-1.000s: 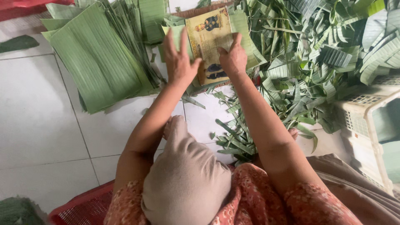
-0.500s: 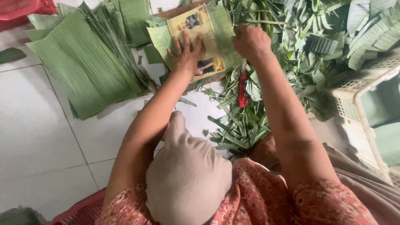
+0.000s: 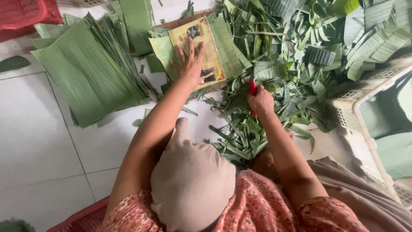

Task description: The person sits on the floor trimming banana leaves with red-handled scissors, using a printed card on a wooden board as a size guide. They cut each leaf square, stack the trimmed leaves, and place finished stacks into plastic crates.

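My left hand (image 3: 189,60) lies flat, fingers spread, on a yellow printed card (image 3: 210,51). The card rests on a small stack of green leaf pieces (image 3: 227,45) on a woven board. My right hand (image 3: 261,102) is closed around a red-handled tool (image 3: 252,87). It hovers over the leaf scraps (image 3: 240,137), just right of the card's lower corner. The tool's blade end is hidden. My head covering (image 3: 191,180) and patterned sleeves fill the lower part of the view.
A fan of cut green leaf sheets (image 3: 90,73) lies on the white tiled floor (image 3: 34,141) at left. A heap of leaf trimmings (image 3: 309,51) spreads to the right. A white plastic crate (image 3: 365,107) stands far right, and red baskets (image 3: 25,15) sit at the corners.
My right hand left the card, came down and to the right, and closed on the red-handled tool that lay among the scraps. My left hand stayed pressed on the card.
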Motion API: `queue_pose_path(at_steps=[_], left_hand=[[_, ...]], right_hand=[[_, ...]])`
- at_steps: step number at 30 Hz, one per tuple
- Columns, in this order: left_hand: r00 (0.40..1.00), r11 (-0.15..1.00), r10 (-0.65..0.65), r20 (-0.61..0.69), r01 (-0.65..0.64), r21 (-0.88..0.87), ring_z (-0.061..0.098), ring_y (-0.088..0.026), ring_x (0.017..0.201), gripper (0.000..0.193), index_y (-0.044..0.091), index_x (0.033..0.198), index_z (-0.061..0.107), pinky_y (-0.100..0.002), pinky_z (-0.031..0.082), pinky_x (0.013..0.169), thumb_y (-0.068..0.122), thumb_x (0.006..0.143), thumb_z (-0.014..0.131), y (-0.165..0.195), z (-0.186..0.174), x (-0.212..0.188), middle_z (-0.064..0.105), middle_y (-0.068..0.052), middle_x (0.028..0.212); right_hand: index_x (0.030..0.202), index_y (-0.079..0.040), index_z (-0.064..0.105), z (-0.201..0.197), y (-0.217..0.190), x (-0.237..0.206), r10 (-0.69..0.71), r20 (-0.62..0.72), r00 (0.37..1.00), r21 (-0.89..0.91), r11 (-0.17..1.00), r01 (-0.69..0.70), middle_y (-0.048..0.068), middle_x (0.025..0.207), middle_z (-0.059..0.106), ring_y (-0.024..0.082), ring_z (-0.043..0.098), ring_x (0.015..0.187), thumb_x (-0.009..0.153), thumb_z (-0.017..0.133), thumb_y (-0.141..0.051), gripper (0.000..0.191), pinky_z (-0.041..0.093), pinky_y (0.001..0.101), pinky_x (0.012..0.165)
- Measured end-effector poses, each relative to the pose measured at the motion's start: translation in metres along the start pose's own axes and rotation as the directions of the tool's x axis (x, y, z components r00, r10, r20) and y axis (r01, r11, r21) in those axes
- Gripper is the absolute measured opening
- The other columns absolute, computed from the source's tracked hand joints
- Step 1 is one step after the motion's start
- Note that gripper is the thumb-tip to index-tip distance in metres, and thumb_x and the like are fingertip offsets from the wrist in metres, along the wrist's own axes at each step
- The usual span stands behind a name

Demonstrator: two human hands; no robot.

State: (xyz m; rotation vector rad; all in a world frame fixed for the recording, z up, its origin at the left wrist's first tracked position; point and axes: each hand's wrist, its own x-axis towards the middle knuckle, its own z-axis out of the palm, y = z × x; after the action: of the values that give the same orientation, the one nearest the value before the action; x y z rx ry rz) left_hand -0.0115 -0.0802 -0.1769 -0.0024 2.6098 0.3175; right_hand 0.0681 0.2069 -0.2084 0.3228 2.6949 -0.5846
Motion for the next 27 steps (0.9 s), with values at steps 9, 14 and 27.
queue_pose_path(at_steps=[9, 14, 27], left_hand=[[0.991, 0.991, 0.119, -0.067, -0.123, -0.06, -0.004, -0.051, 0.155, 0.145, 0.034, 0.164, 0.004, -0.084, 0.016, 0.112, 0.034, 0.057, 0.101, -0.01, 0.01, 0.006, -0.011, -0.01, 0.171], [0.979, 0.979, 0.165, -0.118, -0.177, -0.102, -0.003, -0.052, 0.155, 0.145, 0.033, 0.164, 0.008, -0.083, 0.013, 0.114, 0.034, 0.054, 0.101, -0.012, 0.014, 0.004, -0.01, -0.012, 0.171], [0.987, 0.982, 0.143, -0.079, -0.151, -0.114, -0.004, -0.05, 0.155, 0.129, 0.03, 0.165, 0.011, -0.079, 0.012, 0.117, 0.012, 0.065, 0.091, -0.004, 0.008, -0.004, -0.009, -0.014, 0.17]], right_hand=[[0.109, -0.003, 0.053, -0.019, 0.023, 0.02, 0.11, -0.465, 0.879, 0.722, 0.622, 0.304, 0.011, 0.097, 0.056, 0.02, 0.051, 0.085, 0.094, 0.064, -0.015, 0.022, 0.047, 0.0333, 0.078], [0.102, -0.001, 0.053, -0.04, 0.0, 0.043, 0.054, -0.656, 0.753, 0.31, 0.928, 0.204, 0.016, 0.099, 0.055, 0.026, 0.051, 0.083, 0.089, 0.071, -0.001, 0.022, 0.041, 0.0381, 0.076], [0.111, -0.004, 0.064, 0.007, -0.136, 0.049, -0.257, -0.362, 0.896, 0.287, 0.884, 0.369, 0.022, 0.1, 0.064, 0.046, 0.064, 0.094, 0.075, 0.076, -0.006, 0.038, 0.053, 0.0498, 0.083]])
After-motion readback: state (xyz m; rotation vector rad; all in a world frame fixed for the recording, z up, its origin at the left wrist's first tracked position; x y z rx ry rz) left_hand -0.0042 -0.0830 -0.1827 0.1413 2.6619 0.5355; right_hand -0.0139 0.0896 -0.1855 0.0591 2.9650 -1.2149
